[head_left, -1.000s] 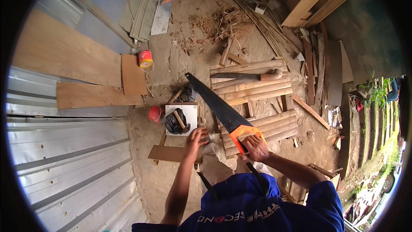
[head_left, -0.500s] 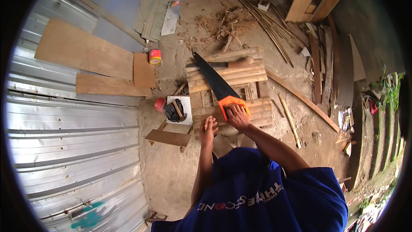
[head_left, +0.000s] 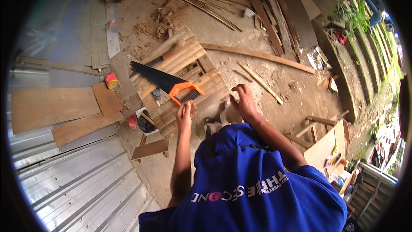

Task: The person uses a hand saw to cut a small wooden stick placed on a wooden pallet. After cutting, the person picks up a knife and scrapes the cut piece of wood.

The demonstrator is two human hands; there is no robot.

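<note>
- Head view, looking down: handsaw (head_left: 165, 81) lies flat on a stack of planks (head_left: 180, 73) on the dirt floor (head_left: 274, 73), black blade toward the stack's left edge, orange handle (head_left: 185, 92) at its near edge.
- No hand is on the saw. Left hand (head_left: 185, 115) hovers just below the handle, fingers apart and slack, holding nothing.
- Right hand (head_left: 244, 102) is off the stack's right corner, knuckles up, fingers curled downward. Whether they clamp something: cannot tell, the grip is hidden under the hand.
- Judgement on handling: saw looks light; blade thin, likely springy sideways, toothed edge sharp. Take it by the orange grip, not the blade.
- Left forearm runs straight up from the lower edge; right arm is bent at the elbow, reaching forward and right.
- Nearby: red can (head_left: 112, 81) on a brown board (head_left: 107, 99) left of the stack; long lath (head_left: 257, 56) beyond it.
</note>
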